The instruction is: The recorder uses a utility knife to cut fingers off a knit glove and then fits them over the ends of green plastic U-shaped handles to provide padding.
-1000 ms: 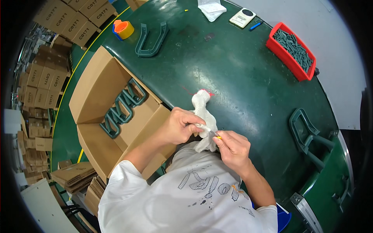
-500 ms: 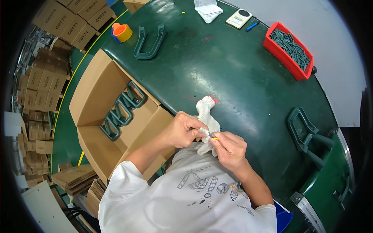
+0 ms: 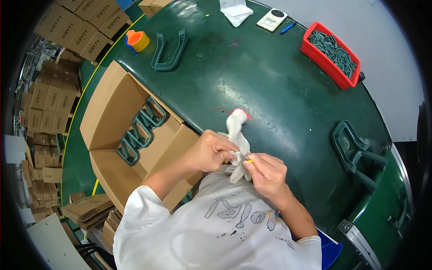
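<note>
A white knit glove [image 3: 236, 130] with a red-edged cuff hangs over the near edge of the green table [image 3: 279, 112]. My left hand [image 3: 209, 150] pinches one of its fingers. In my right hand [image 3: 268, 173] is a small yellow-handled knife [image 3: 245, 158], gripped between thumb and fingers, its grey blade against the glove by my left fingertips. The two hands almost meet in front of my shirt. Most of the knife's handle is hidden in my right fist.
To the left, an open cardboard box [image 3: 104, 112] holds several green U-shaped handles [image 3: 139, 128]. More green frames lie at the far left [image 3: 170, 56] and right [image 3: 348, 146]. A red bin [image 3: 310, 47] of small green pieces, a tape dispenser [image 3: 138, 41] and a scale [image 3: 272, 20] stand farther back.
The view has shifted slightly. The glove's cuff has turned a little on the table, while both hands keep their grip in nearly the same place.
</note>
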The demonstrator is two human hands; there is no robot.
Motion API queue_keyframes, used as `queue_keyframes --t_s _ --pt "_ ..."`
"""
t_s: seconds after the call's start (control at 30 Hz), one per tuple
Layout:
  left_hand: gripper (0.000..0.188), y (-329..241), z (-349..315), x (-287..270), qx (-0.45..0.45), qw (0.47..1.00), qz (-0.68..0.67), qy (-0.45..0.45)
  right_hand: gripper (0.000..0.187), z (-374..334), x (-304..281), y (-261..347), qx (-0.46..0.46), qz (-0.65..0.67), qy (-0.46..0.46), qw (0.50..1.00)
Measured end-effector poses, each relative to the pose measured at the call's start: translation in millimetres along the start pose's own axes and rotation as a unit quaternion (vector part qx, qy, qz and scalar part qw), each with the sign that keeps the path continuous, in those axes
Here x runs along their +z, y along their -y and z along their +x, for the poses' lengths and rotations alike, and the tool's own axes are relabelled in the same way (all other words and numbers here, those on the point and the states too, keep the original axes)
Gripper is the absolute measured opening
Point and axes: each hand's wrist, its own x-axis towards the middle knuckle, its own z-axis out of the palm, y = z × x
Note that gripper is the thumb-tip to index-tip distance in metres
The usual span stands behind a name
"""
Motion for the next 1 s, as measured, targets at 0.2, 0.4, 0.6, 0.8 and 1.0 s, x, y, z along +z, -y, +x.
queue_keyframes --t_s 0.2,0.4,0.6,0.8,1.0 --pt "0.02 8.4 -2.6 1.4 0.02 0.997 0.071 0.001 0.016 -1.2 -14.9 5.1 -0.006 -0.043 -0.062 0.997" --pt "0.015 13.3 0.7 4.7 0.038 0.999 -0.007 -0.007 0.016 5.7 -19.0 1.5 0.075 -0.041 -0.077 0.993" --pt "0.031 36.8 19.2 -12.4 -0.107 0.981 -0.149 0.059 0.023 -6.2 -15.7 -23.8 0.194 0.018 -0.097 0.976" --pt "0.054 39.9 17.0 -30.2 -0.304 0.944 -0.13 -0.021 0.023 -12.3 -7.3 -34.0 0.276 0.027 -0.053 0.959" --pt "0.014 63.2 2.7 -49.4 -0.252 0.919 -0.121 -0.277 0.022 -11.4 2.5 -50.9 0.316 0.059 -0.08 0.943"
